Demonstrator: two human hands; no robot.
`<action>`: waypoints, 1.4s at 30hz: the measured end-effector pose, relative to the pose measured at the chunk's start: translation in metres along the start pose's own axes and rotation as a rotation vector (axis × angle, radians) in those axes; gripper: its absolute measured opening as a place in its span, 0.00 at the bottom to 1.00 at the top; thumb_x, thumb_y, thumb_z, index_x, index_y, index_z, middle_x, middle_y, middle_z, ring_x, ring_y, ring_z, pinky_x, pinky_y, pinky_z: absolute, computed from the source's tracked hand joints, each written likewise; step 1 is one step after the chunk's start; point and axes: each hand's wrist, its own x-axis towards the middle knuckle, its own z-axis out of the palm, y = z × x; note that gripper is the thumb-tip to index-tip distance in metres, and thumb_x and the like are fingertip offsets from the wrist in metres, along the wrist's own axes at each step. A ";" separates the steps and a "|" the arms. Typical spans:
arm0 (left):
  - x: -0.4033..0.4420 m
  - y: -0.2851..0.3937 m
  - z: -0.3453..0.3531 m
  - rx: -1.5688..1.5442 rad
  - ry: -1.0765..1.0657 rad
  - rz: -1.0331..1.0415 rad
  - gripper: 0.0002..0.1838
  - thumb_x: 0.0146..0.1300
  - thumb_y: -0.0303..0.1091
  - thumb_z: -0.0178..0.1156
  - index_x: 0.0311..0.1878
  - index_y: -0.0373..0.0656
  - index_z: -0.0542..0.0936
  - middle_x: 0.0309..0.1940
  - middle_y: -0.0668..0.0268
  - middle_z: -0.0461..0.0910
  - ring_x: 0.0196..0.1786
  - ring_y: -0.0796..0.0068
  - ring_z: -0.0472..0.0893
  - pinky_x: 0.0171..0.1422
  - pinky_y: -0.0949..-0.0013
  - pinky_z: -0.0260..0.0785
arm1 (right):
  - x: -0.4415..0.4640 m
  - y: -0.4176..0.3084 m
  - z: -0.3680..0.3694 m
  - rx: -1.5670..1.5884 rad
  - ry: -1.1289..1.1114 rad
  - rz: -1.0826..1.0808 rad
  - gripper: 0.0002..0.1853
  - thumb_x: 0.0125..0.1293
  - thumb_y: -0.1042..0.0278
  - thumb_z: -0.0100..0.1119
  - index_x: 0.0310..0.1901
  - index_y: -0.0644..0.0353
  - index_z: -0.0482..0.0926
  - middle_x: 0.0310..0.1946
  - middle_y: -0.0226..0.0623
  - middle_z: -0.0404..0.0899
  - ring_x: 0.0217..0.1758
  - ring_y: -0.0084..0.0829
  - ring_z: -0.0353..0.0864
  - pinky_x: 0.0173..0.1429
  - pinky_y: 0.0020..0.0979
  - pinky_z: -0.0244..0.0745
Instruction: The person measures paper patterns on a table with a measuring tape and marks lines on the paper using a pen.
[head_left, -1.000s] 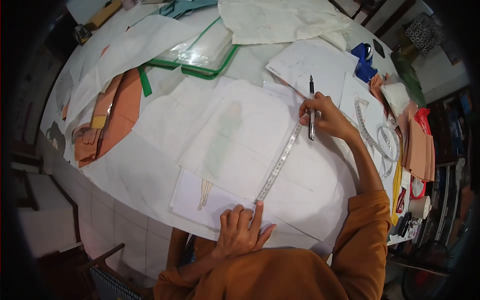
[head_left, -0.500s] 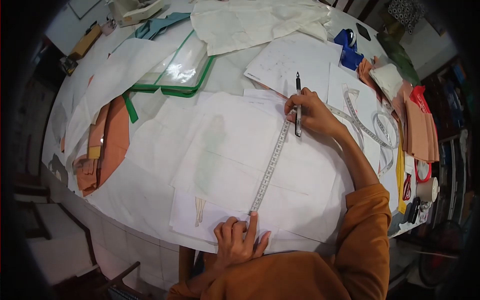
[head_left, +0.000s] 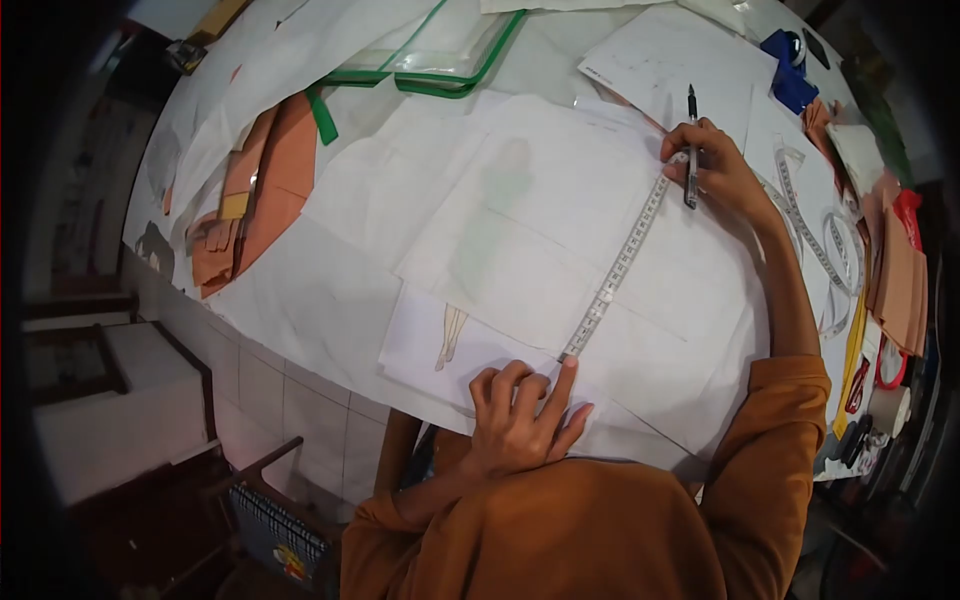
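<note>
A white tape measure (head_left: 622, 262) lies stretched slantwise over a thin white sheet of paper (head_left: 570, 205). My left hand (head_left: 522, 418) rests at the near edge, its index fingertip pressing the tape's end and the other fingers bent and apart. At the tape's far part, my right hand (head_left: 720, 172) pinches it, with a black pen (head_left: 692, 108) also held upright among the fingers. Through the sheet shows a faint figure drawing (head_left: 493, 220), whose legs (head_left: 450, 335) appear uncovered on the paper below. Faint ruled lines cross the sheet.
Orange fabric pieces (head_left: 285, 175) lie at the left, more folded orange cloth (head_left: 897, 285) at the right. A green-edged clear folder (head_left: 440, 80) and a blue tape dispenser (head_left: 795, 85) sit farther back. Loose tape coils (head_left: 835, 255) rest right of my arm. A chair (head_left: 275, 525) stands below.
The view has tilted and turned, so the table appears shifted up and to the right. Both hands keep the same hold on the tape measure, and the pen stays in my right hand.
</note>
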 end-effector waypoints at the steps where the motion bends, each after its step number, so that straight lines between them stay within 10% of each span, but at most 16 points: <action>1: 0.000 0.000 0.001 -0.006 0.008 0.006 0.29 0.57 0.46 0.70 0.60 0.40 0.82 0.35 0.64 0.68 0.46 0.59 0.69 0.51 0.50 0.58 | 0.000 -0.002 0.000 -0.022 0.007 0.004 0.08 0.58 0.69 0.70 0.38 0.57 0.81 0.35 0.29 0.68 0.43 0.28 0.66 0.49 0.29 0.64; 17: -0.001 -0.002 0.005 -0.012 0.027 0.028 0.29 0.55 0.44 0.70 0.59 0.39 0.83 0.30 0.64 0.68 0.43 0.58 0.70 0.51 0.50 0.57 | 0.006 0.008 -0.004 -0.154 0.007 -0.103 0.10 0.54 0.70 0.73 0.38 0.55 0.83 0.34 0.28 0.81 0.47 0.33 0.68 0.54 0.33 0.66; 42: 0.002 -0.001 0.005 0.021 0.016 0.065 0.28 0.52 0.41 0.71 0.55 0.34 0.84 0.28 0.61 0.69 0.43 0.56 0.71 0.51 0.51 0.58 | 0.003 0.016 -0.002 -0.148 -0.005 -0.093 0.16 0.50 0.73 0.65 0.44 0.49 0.82 0.36 0.30 0.72 0.48 0.35 0.62 0.56 0.33 0.61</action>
